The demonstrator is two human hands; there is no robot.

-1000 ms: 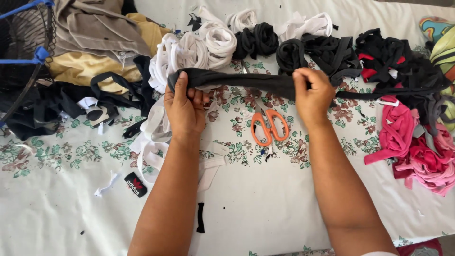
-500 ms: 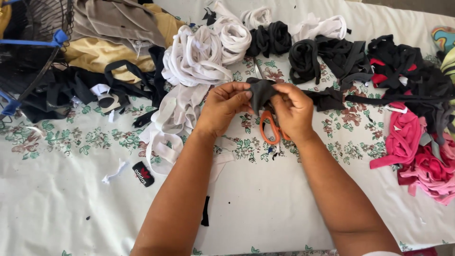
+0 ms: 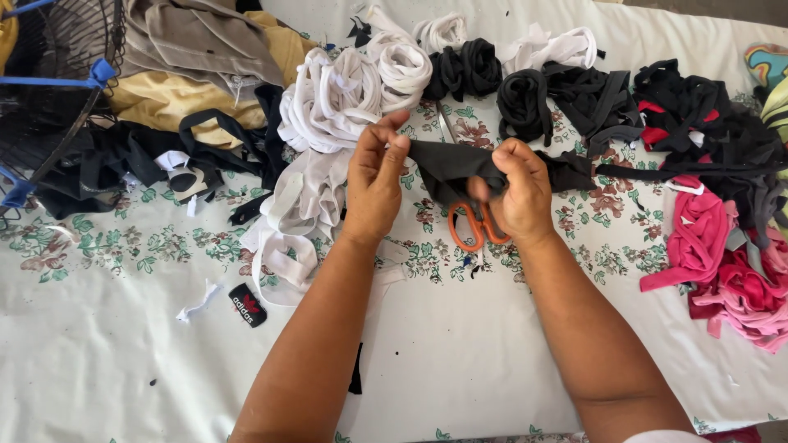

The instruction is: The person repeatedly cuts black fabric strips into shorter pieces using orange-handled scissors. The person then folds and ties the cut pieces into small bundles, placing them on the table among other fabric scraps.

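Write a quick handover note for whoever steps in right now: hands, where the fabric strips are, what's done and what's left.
Left hand and right hand: both pinch one black fabric strip above the table, its tail trailing right.
Orange-handled scissors lie on the floral tablecloth under the right hand.
Done: rolled white bundles and black bundles along the far edge.
Left: this strip is only partly gathered; loose pink strips sit at right.

My bench (image 3: pixel 123 369) wears a white cloth printed with green and pink flowers, lit softly and evenly. Beyond its far left corner stands a black wire fan guard (image 3: pixel 49 82).
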